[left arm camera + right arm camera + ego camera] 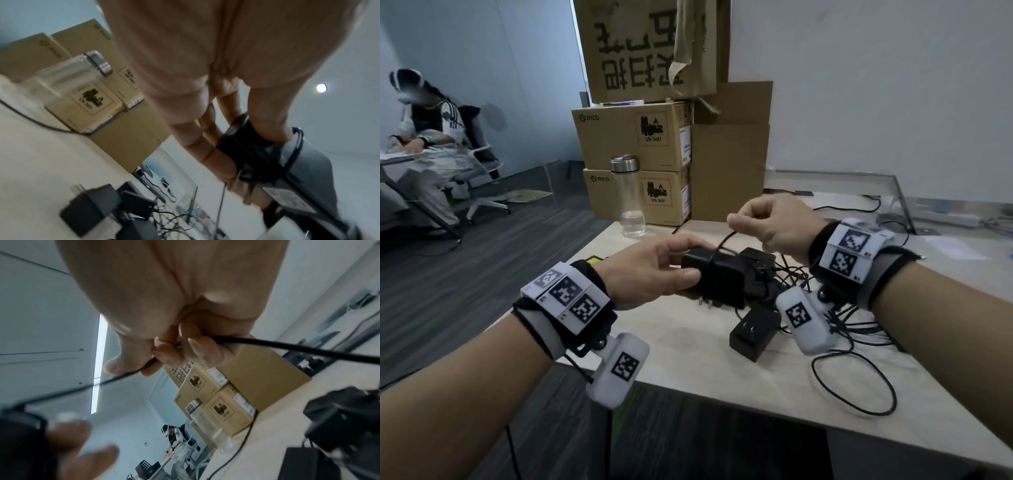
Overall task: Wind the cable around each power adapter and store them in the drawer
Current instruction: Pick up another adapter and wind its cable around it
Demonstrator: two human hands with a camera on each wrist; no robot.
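A blocky matte-black plastic power adapter (717, 275) with two metal prongs is held above the pale smooth surface (756, 383), the left hand (650, 270) clamping it between thumb and straight fingers. The right hand (774, 224), raised and fisted, pinches its thin black rubbery cable (724, 241), looped around the adapter's body.

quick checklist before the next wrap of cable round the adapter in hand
1. Left hand grips the held adapter firmly: ok.
2. Right hand pinches the cable: ok.
3. Cable taut between hand and adapter: ok.
4. Earlier turns sit snug on the body: ok.
5. Trailing cable free of the tangle of cables on the table: cannot tell.
6. Drawer ready: cannot tell, not in view.
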